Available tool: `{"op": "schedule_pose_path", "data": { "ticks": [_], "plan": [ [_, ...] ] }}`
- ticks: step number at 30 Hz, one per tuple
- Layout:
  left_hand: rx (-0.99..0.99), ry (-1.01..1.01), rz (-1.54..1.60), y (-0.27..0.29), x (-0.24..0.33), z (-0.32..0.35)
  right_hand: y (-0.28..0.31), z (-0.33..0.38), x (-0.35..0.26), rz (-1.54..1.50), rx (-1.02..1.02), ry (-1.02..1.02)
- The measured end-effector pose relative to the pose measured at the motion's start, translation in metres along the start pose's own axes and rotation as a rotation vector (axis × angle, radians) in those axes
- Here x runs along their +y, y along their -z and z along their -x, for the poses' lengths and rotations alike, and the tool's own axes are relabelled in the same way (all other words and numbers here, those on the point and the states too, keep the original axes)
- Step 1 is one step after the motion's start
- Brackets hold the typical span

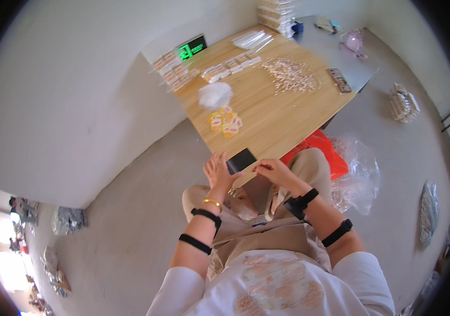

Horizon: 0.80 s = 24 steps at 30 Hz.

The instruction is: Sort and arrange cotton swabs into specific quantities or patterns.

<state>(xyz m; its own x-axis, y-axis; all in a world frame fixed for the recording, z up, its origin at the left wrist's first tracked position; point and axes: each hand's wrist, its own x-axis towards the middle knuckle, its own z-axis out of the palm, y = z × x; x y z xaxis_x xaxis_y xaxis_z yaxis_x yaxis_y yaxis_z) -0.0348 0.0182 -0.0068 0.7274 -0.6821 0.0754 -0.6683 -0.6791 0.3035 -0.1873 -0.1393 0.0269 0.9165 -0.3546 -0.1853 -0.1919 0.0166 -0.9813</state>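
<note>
At the near corner of the wooden table [283,124] lies a dark, flat rectangular object [241,160], possibly a phone. My left hand [217,171] is at its left side, fingers spread, with the thumb close to its lower edge. On the other side, just right of the table corner, my right hand [273,171] has its fingers bent and drawn together; whatever they may pinch is too small to make out. Farther up the table are yellow-and-white printed slips [226,122], a stack of clear plastic bags [215,96] and a loose heap of cotton swabs [291,75].
Packs of swabs [230,67] line the table's far left, near a lit green sign [192,48]. A patterned box [339,80] sits by the right edge. Beside my knee are a red bag [322,152] and a clear plastic bag [362,176]. Bundled packs [404,102] stand at right.
</note>
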Motion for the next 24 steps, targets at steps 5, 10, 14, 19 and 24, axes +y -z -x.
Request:
{"op": "schedule_pose_path", "data": {
  "ticks": [5,10,14,19,24],
  "plan": [
    [0.059,-0.094,0.067,-0.007,0.011,-0.011,0.003,-0.009,0.003,0.034,-0.02,0.019],
    [-0.002,-0.209,0.088,-0.021,0.037,-0.035,0.033,-0.028,0.013,0.014,-0.025,-0.026],
    [-0.446,-0.253,-0.047,-0.028,0.056,-0.051,0.083,-0.043,0.02,0.042,0.074,-0.014],
    [-0.331,-0.265,0.094,-0.044,0.076,-0.077,0.149,-0.053,0.023,0.265,0.314,-0.114],
    [-0.201,-0.304,0.312,-0.068,0.097,-0.121,0.211,-0.063,0.046,0.476,0.505,-0.216]
  ]
}}
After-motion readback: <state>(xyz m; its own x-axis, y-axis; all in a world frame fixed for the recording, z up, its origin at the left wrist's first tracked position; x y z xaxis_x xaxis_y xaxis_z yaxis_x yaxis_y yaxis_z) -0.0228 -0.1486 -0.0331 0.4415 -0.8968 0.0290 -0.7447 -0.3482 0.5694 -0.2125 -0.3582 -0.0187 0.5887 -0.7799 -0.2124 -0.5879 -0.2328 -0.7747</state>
